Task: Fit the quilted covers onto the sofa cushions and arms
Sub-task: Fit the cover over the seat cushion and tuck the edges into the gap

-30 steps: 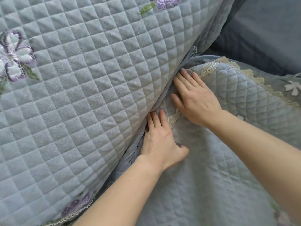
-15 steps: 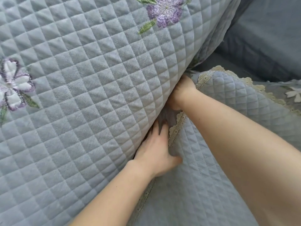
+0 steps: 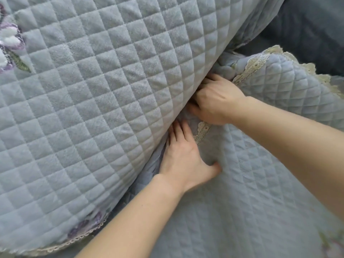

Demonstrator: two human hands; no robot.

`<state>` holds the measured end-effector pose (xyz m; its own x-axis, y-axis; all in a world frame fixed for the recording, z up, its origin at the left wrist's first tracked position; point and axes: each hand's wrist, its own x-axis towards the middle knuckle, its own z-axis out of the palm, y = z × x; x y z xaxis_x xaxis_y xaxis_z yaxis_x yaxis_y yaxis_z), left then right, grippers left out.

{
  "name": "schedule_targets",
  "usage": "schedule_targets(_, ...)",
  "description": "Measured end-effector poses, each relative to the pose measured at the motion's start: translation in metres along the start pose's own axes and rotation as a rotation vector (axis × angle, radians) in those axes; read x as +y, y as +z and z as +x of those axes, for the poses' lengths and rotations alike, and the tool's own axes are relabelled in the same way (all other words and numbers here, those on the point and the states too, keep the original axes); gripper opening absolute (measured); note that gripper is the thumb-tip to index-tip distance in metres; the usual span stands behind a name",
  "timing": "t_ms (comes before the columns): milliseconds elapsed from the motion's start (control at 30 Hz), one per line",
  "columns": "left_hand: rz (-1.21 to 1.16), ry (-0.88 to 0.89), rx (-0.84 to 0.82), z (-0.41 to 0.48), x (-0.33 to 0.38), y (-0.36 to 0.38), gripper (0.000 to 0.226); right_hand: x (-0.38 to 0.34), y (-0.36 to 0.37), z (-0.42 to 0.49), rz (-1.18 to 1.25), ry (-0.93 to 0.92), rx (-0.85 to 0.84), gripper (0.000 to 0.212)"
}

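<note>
Plainly the work is at the crease where the seat cover [image 3: 251, 192] meets the back cushion [image 3: 93, 108]; the left hand [image 3: 183, 159] lies flat, fingers straight, pressing the cover in; the right hand [image 3: 216, 101] has bent fingers buried in the gap, so whether they pinch cloth I cannot tell. Uneven pushing could, I judge, bunch the lace trim [image 3: 202, 130] or drag the tucked edge back out.

A home living room: a sofa [image 3: 307, 30] under quilted, lace-trimmed covers [image 3: 93, 108].
</note>
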<state>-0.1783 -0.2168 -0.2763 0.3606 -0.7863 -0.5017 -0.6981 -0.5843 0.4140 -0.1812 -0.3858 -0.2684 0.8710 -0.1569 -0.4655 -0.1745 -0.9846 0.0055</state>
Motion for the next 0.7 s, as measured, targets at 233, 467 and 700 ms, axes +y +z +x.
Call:
schedule_targets(233,-0.353,-0.041,0.0,0.024,-0.025,-0.009,0.113,-0.011,0.01,0.036,-0.011,0.084,-0.184,0.055)
schedule_targets(467,-0.223,-0.112,0.151,-0.032,-0.017,0.015,0.103,-0.019,0.011,0.02,-0.043,0.107,-0.105,0.055)
schedule_targets(700,-0.146,-0.228,0.158,-0.078,-0.008,0.023,0.095,-0.043,0.0,-0.015,-0.056,-0.054,-0.039,0.042)
